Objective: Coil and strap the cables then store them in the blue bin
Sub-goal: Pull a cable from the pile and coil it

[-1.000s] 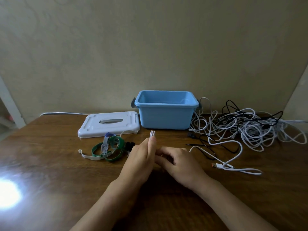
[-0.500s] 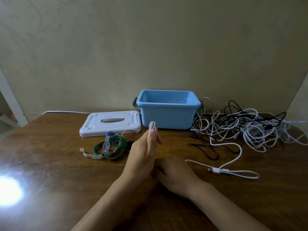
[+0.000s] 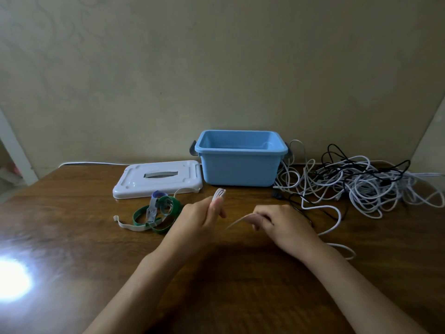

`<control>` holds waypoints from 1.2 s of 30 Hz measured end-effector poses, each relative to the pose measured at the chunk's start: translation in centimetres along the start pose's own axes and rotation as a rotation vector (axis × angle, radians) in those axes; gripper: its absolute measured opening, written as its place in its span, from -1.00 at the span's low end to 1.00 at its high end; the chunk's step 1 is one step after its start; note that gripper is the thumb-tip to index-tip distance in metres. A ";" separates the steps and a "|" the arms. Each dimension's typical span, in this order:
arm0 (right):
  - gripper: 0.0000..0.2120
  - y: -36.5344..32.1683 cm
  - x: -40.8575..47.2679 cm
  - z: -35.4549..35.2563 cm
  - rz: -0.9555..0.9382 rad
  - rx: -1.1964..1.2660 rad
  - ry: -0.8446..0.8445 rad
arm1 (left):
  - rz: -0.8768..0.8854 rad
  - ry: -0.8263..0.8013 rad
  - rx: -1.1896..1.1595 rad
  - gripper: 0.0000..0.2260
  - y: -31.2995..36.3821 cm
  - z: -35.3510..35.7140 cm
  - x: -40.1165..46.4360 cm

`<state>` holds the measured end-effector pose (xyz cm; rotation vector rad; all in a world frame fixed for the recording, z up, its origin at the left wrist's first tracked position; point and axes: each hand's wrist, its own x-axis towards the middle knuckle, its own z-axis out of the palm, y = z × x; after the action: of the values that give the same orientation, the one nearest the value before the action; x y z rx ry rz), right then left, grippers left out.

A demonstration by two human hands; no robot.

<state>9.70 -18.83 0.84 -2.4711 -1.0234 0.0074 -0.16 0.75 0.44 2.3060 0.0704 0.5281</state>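
I see left hand [image 3: 199, 219] pinch cable loops [image 3: 219, 194] so they stay neat | right hand [image 3: 277, 221] grips the loose cable to feed more | both just before the bin [image 3: 240, 160]

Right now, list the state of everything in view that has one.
blue bin: open, lid off, looks empty.
white lid: flat on the table, left of the bin.
straps: loose, unused.
cable pile: tangled, uncoiled.
white cable: folded loops pinched in left hand.
right hand: pulling the cable's free length.
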 end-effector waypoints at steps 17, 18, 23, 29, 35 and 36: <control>-0.65 -1.1 -0.3 1.3 0.032 0.339 0.304 | 0.014 -0.063 0.001 -0.49 0.5 1.1 -0.4; -0.66 -1.1 -0.3 1.3 0.032 0.347 0.303 | 0.022 -0.063 0.022 -0.49 0.6 1.2 -0.5; -0.69 -1.3 -0.3 1.5 0.059 0.361 0.273 | 0.005 -0.070 0.029 -0.51 0.5 1.3 -0.4; -0.70 -1.9 -0.5 1.0 0.090 0.516 0.234 | -0.003 -0.105 0.018 -0.56 0.2 1.7 -0.5; -0.76 -2.0 -0.4 0.6 0.003 0.561 0.160 | -0.006 -0.024 -0.071 -0.61 0.4 1.3 -0.4; -0.77 -1.9 -0.4 0.6 0.001 0.587 0.140 | 0.000 -0.029 -0.063 -0.58 0.4 1.3 -0.4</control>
<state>7.99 -17.67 1.05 -1.9087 -0.8159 0.1164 -0.07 -0.51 -0.28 2.2518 0.0392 0.4907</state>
